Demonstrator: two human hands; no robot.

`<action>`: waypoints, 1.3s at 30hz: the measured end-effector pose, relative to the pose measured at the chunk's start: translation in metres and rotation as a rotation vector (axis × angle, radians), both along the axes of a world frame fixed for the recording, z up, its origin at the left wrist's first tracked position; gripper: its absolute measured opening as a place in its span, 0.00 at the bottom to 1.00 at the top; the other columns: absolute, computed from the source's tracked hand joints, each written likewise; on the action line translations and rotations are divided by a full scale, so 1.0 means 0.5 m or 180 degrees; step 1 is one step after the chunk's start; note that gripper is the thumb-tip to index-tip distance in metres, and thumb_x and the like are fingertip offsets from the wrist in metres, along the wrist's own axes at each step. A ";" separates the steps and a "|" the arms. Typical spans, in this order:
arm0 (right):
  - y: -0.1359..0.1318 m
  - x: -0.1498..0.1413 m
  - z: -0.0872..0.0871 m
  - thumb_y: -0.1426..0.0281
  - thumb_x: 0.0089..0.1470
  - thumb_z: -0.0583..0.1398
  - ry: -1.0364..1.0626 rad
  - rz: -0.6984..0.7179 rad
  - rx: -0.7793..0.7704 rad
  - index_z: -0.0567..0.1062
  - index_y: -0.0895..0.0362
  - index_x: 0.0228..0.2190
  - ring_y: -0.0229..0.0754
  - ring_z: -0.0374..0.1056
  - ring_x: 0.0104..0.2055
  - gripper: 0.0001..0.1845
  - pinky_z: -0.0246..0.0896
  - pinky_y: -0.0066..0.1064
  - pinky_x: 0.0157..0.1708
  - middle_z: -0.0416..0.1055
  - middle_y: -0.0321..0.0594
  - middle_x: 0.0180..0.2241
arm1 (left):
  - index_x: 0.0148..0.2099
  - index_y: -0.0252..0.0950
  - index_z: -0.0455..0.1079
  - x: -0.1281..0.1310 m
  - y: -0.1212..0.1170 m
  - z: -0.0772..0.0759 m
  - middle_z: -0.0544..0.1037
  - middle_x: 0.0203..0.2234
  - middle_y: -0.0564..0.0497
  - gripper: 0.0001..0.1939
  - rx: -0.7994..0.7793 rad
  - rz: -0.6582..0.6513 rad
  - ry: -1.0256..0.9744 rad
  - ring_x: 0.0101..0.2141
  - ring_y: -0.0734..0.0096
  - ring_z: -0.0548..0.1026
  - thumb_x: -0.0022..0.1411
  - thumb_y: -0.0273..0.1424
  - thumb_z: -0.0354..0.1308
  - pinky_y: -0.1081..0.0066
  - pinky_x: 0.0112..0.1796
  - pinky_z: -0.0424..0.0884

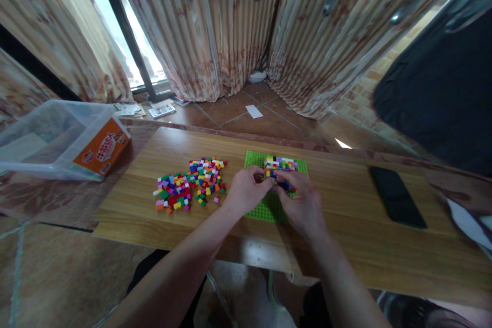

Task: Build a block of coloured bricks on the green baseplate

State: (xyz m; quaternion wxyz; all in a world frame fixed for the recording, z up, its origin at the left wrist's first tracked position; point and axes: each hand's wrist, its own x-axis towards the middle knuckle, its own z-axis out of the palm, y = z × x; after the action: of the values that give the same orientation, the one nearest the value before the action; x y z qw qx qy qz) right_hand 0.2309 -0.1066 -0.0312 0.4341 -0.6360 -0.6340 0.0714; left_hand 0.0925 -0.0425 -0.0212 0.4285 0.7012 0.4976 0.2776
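A green baseplate lies on the wooden table. On it stands a block of small multicoloured bricks. Both hands meet at the near side of that block. My left hand has its fingers curled and pinched against the block's left edge. Against the block's front, my right hand is curled too, fingertips on the bricks. What either hand pinches is too small to make out. A loose pile of small coloured bricks lies just left of my left hand.
A black phone lies flat on the table at the right. A clear plastic tub with an orange label sits tipped at the far left. Curtains hang behind; papers lie on the tiled floor. A dark garment hangs at upper right.
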 end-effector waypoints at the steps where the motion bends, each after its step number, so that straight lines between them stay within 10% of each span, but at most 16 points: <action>1: 0.000 0.002 -0.001 0.72 0.52 0.61 0.0000 -0.0039 0.0002 0.78 0.51 0.41 0.47 0.71 0.43 0.13 0.66 0.43 0.47 0.77 0.41 0.39 | 0.37 0.34 0.76 0.001 0.000 0.000 0.78 0.26 0.51 0.09 -0.0030 0.0015 -0.0028 0.26 0.72 0.72 0.56 0.34 0.61 0.72 0.28 0.62; 20: 0.009 0.030 0.000 0.67 0.54 0.60 0.0625 -0.0240 -0.0006 0.79 0.54 0.40 0.44 0.72 0.40 0.12 0.67 0.40 0.46 0.77 0.42 0.38 | 0.36 0.31 0.75 0.016 -0.008 -0.015 0.78 0.26 0.50 0.08 -0.0020 0.0233 -0.0124 0.28 0.72 0.74 0.56 0.31 0.60 0.74 0.29 0.65; 27: 0.059 0.088 -0.023 0.55 0.61 0.51 0.0571 -0.0450 -0.0414 0.72 0.59 0.53 0.50 0.68 0.54 0.28 0.60 0.47 0.55 0.72 0.53 0.53 | 0.44 0.31 0.73 0.007 -0.022 -0.017 0.80 0.33 0.47 0.13 -0.0002 0.0148 -0.0383 0.28 0.71 0.75 0.60 0.34 0.59 0.72 0.30 0.70; 39: 0.041 0.100 0.003 0.55 0.61 0.44 0.0246 -0.1112 -0.0976 0.81 0.61 0.38 0.47 0.73 0.36 0.31 0.61 0.33 0.36 0.80 0.51 0.34 | 0.49 0.33 0.69 0.020 -0.015 -0.038 0.78 0.46 0.42 0.18 -0.0459 0.0218 -0.1063 0.36 0.68 0.80 0.56 0.18 0.56 0.68 0.37 0.76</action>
State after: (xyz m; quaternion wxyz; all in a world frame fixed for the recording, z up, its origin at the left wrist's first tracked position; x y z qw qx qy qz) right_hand 0.2811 -0.0860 -0.0298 0.3622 -0.7913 -0.4790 0.1149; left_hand 0.1024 -0.0500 -0.0399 0.5447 0.5954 0.4618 0.3682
